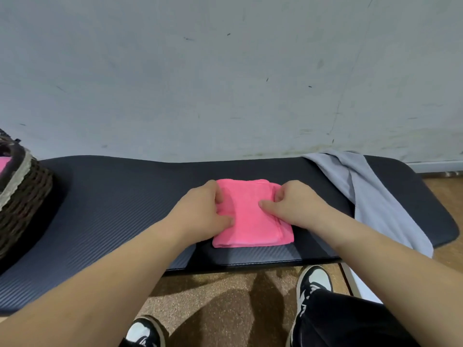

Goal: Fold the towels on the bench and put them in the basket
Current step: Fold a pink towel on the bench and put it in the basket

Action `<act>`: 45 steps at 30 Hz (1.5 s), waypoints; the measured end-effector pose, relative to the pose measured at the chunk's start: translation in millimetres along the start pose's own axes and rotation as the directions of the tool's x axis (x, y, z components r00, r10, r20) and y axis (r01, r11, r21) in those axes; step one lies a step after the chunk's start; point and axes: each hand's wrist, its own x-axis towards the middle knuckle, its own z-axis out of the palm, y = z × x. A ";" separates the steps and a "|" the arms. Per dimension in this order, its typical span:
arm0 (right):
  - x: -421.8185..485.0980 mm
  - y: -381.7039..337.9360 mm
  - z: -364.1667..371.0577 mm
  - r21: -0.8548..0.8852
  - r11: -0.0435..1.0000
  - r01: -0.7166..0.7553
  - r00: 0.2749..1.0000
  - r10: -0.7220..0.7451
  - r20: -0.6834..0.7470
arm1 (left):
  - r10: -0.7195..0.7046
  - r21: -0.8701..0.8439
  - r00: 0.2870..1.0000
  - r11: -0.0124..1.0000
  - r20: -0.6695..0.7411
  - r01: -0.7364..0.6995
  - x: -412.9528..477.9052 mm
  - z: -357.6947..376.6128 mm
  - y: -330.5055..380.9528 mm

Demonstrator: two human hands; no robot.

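A pink towel (250, 216), folded into a small thick square, lies on the middle of the black padded bench (112, 209). My left hand (203, 211) grips its left edge, fingers curled around the fold. My right hand (295, 204) pinches its right edge, thumb lying on top. A grey towel (370, 196) lies unfolded across the bench's right end and hangs over the front edge. The dark woven basket (27, 196) stands at the bench's far left, partly cut off; a bit of pink cloth (3, 166) shows inside it.
A pale scuffed wall (225, 71) rises right behind the bench. Below the bench's front edge are a tan floor (220, 296) and my two black-and-white shoes (314, 284). Bare bench surface stretches between the basket and the pink towel.
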 end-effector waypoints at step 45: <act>-13.6 15.3 -2.1 -0.020 0.940 0.340 0.910 -0.323 0.259 | 0.144 0.011 0.987 0.990 -0.064 -0.144 -10.1 7.4 49.8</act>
